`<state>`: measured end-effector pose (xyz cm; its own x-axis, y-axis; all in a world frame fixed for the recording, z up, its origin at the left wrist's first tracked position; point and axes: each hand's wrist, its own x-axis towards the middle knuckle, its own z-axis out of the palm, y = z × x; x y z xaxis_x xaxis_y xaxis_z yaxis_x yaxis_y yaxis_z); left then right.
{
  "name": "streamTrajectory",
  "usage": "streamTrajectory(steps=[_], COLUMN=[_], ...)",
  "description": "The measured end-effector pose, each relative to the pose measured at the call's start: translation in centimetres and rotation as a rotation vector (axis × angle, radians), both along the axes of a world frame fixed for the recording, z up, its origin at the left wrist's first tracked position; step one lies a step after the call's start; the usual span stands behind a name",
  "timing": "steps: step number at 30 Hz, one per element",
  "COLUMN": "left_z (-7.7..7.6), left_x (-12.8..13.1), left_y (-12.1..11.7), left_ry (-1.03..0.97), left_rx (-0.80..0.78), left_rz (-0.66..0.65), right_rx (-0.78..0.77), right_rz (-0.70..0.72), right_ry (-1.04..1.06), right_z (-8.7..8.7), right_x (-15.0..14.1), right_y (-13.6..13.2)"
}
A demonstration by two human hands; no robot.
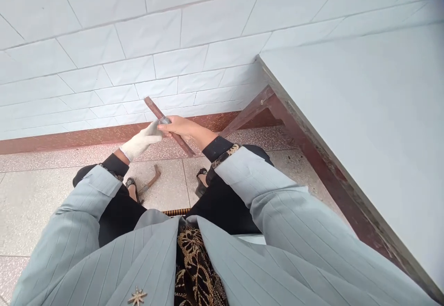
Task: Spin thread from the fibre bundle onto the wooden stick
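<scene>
A reddish-brown wooden stick (155, 108) slants across in front of my knees, its upper end to the left and its lower end to the right. Grey wire (164, 120) is wound around it near the middle. My right hand (181, 127), bare, is closed around the stick at the wire, thumb and fingers together there. From the other side my left hand (141, 142), in a white knit glove, pinches at the same wrapped section. Its fingertips are partly hidden against the stick.
A curved brown stick-like piece (152, 181) lies on the tiled floor (169, 176) between my shoes. To the right stands a table with a pale top (364, 97) and a reddish-brown frame (308, 144). Ahead rises a white tiled wall (149, 28) with a red-brown skirting.
</scene>
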<state>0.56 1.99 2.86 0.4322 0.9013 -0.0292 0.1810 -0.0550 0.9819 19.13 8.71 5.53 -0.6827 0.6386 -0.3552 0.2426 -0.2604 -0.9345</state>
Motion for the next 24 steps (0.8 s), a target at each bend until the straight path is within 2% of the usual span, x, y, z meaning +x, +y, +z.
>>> streamTrajectory(steps=[2,5,9,13,18,24], left_z=[0.4,0.3,0.5,1.1,1.1,1.3], left_x=[0.8,0.3,-1.1,-1.3,-1.1,-0.2], left_y=[0.0,-0.7,-1.6,-2.3,-3.6,-4.4], left_ry=[-0.097,-0.022,0.284,0.595,0.883,1.044], left_rx=[-0.11,-0.193,-0.015,0.181,0.32,0.442], left_rz=[0.071,0.189,0.258,0.146,0.038,-0.106], right_rx=[-0.105,-0.275,-0.359,-0.335,-0.127,-0.214], right_rz=[0.043,0.067,0.048,-0.033,-0.065,-0.116], right_ry=[0.078,0.223,0.276,0.168,-0.029,-0.036], right_z=[1.0,1.7,1.4,1.1,1.2,0.8], right_x=[-0.5,-0.1,1.2,2.0,2.2,2.0], right_y=[0.3,1.2,1.8,1.1,0.2,-0.2])
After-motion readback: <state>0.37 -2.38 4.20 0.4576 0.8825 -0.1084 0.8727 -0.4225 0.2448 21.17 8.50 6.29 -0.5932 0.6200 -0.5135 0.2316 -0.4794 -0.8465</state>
